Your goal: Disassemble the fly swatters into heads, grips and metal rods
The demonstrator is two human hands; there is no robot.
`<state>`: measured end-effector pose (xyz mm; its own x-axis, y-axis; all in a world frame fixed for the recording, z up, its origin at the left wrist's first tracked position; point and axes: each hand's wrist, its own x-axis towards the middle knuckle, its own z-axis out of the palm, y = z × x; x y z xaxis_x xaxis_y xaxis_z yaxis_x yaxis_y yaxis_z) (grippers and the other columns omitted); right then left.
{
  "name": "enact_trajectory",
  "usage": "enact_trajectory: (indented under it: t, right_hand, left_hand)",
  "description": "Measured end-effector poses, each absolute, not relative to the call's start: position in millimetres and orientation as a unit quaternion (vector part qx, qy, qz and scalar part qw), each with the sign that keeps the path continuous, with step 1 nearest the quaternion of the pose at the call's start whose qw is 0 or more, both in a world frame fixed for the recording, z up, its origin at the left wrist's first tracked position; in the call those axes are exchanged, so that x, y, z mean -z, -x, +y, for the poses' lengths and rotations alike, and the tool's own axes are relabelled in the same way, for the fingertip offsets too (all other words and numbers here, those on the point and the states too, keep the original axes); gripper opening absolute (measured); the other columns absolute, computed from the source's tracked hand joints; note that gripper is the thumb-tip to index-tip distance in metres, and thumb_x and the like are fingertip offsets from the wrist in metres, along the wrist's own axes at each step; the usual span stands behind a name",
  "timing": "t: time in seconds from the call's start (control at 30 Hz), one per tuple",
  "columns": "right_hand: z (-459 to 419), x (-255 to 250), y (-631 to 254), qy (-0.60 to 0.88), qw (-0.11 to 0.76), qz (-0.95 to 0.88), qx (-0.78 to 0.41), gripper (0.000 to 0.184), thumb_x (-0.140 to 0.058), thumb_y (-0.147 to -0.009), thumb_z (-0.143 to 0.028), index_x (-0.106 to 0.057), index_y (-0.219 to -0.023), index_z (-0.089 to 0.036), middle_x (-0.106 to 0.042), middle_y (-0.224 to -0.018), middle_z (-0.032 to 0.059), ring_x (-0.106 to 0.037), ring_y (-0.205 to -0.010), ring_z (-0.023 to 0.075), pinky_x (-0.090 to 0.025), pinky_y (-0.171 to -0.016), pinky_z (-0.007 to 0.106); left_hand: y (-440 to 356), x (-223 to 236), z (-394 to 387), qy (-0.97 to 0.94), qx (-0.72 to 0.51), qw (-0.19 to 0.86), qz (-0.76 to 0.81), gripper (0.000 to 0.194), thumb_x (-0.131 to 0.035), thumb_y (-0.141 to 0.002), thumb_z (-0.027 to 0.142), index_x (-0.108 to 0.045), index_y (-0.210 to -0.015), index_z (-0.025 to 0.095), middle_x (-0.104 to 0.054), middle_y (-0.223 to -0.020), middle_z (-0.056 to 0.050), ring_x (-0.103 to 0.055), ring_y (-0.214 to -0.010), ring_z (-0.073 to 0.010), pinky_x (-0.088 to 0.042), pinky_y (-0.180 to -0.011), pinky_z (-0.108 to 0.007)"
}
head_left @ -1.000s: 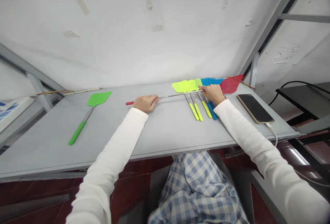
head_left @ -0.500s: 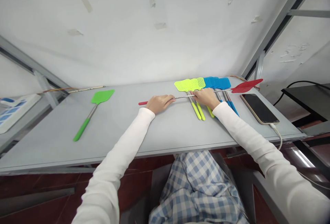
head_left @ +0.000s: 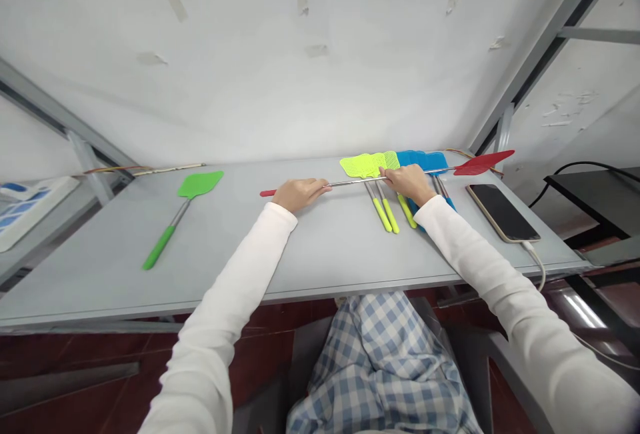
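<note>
A red fly swatter (head_left: 484,163) is held sideways above the grey table, its thin metal rod spanning both hands. My left hand (head_left: 300,195) is closed round it near the red handle, whose end sticks out to the left. My right hand (head_left: 409,183) grips the rod farther along, toward the red paddle. Under and behind my right hand lie several yellow fly swatters (head_left: 361,165) and blue fly swatters (head_left: 436,159), paddles overlapping toward the wall and handles toward me. A green fly swatter (head_left: 201,184) lies alone on the left.
A phone (head_left: 504,212) with a white charging cable (head_left: 536,262) lies at the table's right. Metal frame posts rise at both sides, and a white wall (head_left: 260,101) stands behind. A white-and-blue object (head_left: 30,211) sits beyond the left end.
My hands have moved slightly apart along the red fly swatter, the left going left and the right going right. The rod between them shows longer; the red paddle has shifted a little right.
</note>
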<state>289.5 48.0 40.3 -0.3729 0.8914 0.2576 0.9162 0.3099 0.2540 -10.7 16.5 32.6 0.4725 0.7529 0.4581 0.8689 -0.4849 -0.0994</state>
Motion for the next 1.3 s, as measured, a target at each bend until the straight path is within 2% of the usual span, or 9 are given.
enact_trajectory:
  t: [0.17,0.3,0.43,0.5,0.63,0.73,0.87,1.07,1.3]
  right_hand:
    - [45.8,-39.1,-298.8,0.571,0.040,-0.802,0.172,0.062,-0.016,-0.100,-0.044,-0.072,-0.096,-0.017,-0.073,-0.084,0.0151,-0.066,-0.078,0.0229,-0.021,-0.059,0.028]
    - [43.9,-41.2,-311.5,0.602,0.061,-0.780,0.161,0.055,-0.023,-0.099,-0.042,-0.072,-0.093,-0.016,-0.072,-0.085,0.0141,-0.062,-0.079,0.0226,-0.026,-0.063,0.029]
    - [49.5,-42.3,-322.2,0.550,0.068,-0.809,0.195,0.046,-0.034,-0.096,-0.036,-0.071,-0.086,-0.013,-0.069,-0.090,0.0158,-0.054,-0.098,0.0274,-0.032,-0.080,0.035]
    - [54.2,-41.0,-328.5,0.551,0.085,-0.800,0.223,0.041,-0.037,-0.094,-0.032,-0.071,-0.088,-0.011,-0.067,-0.097,0.0175,-0.050,-0.103,0.0292,-0.030,-0.088,0.038]
    - [62.8,-37.6,-346.9,0.611,0.112,-0.739,0.262,0.034,-0.040,-0.089,-0.023,-0.069,-0.098,-0.007,-0.064,-0.104,0.0201,-0.048,-0.106,0.0302,-0.028,-0.093,0.042]
    - [65.7,-37.4,-358.2,0.648,0.095,-0.711,0.256,0.036,-0.039,-0.091,-0.024,-0.069,-0.100,-0.006,-0.066,-0.103,0.0202,-0.052,-0.103,0.0292,-0.029,-0.093,0.042]
    - [62.8,-42.0,-359.3,0.661,0.072,-0.706,0.245,0.050,-0.031,-0.098,-0.038,-0.073,-0.095,-0.010,-0.069,-0.099,0.0189,-0.057,-0.095,0.0276,-0.029,-0.091,0.043]
    - [52.6,-49.4,-345.3,0.659,0.015,-0.719,0.221,0.060,-0.024,-0.100,-0.037,-0.075,-0.086,-0.007,-0.072,-0.081,0.0187,-0.064,-0.081,0.0262,-0.032,-0.089,0.042]
    - [45.5,-56.2,-323.5,0.670,0.018,-0.720,0.181,0.068,-0.017,-0.101,-0.042,-0.074,-0.090,-0.006,-0.071,-0.086,0.0239,-0.069,-0.082,0.0284,-0.040,-0.069,0.032]
  left_hand:
    - [10.6,-33.5,14.1,0.850,0.159,0.075,-0.496,0.043,-0.031,-0.097,0.050,-0.066,-0.098,0.026,-0.073,-0.084,-0.003,-0.063,-0.069,-0.0156,-0.035,-0.057,-0.026]
    - [14.8,-35.7,13.6,0.835,0.116,0.016,-0.538,0.040,-0.037,-0.093,0.054,-0.066,-0.095,0.027,-0.072,-0.081,-0.001,-0.063,-0.068,-0.0170,-0.036,-0.058,-0.026]
    - [22.7,-37.1,15.8,0.826,0.118,0.028,-0.550,0.040,-0.038,-0.091,0.055,-0.066,-0.090,0.027,-0.071,-0.077,-0.001,-0.061,-0.064,-0.0172,-0.035,-0.056,-0.027]
    - [30.7,-38.1,17.0,0.815,0.138,0.049,-0.560,0.040,-0.039,-0.090,0.055,-0.066,-0.088,0.026,-0.071,-0.075,-0.002,-0.061,-0.063,-0.0172,-0.034,-0.056,-0.027]
    - [54.4,-40.1,17.6,0.776,0.172,0.105,-0.598,0.039,-0.044,-0.087,0.056,-0.067,-0.085,0.025,-0.070,-0.071,-0.002,-0.061,-0.063,-0.0170,-0.032,-0.055,-0.027]
    - [68.6,-40.2,15.5,0.759,0.180,0.126,-0.613,0.037,-0.046,-0.085,0.055,-0.066,-0.082,0.024,-0.068,-0.067,-0.001,-0.059,-0.061,-0.0159,-0.032,-0.055,-0.027]
    - [71.3,-38.1,12.6,0.755,0.180,0.147,-0.613,0.037,-0.045,-0.085,0.054,-0.064,-0.076,0.024,-0.067,-0.063,-0.001,-0.057,-0.058,-0.0149,-0.031,-0.055,-0.027]
    - [64.3,-29.6,18.6,0.751,0.157,0.168,-0.620,0.042,-0.046,-0.084,0.058,-0.061,-0.066,0.023,-0.065,-0.061,-0.003,-0.056,-0.058,-0.0161,-0.025,-0.053,-0.027]
    - [55.7,-24.4,25.9,0.709,0.133,0.157,-0.675,0.042,-0.042,-0.090,0.050,-0.066,-0.069,0.022,-0.064,-0.060,-0.008,-0.058,-0.058,-0.0199,-0.025,-0.055,-0.028]
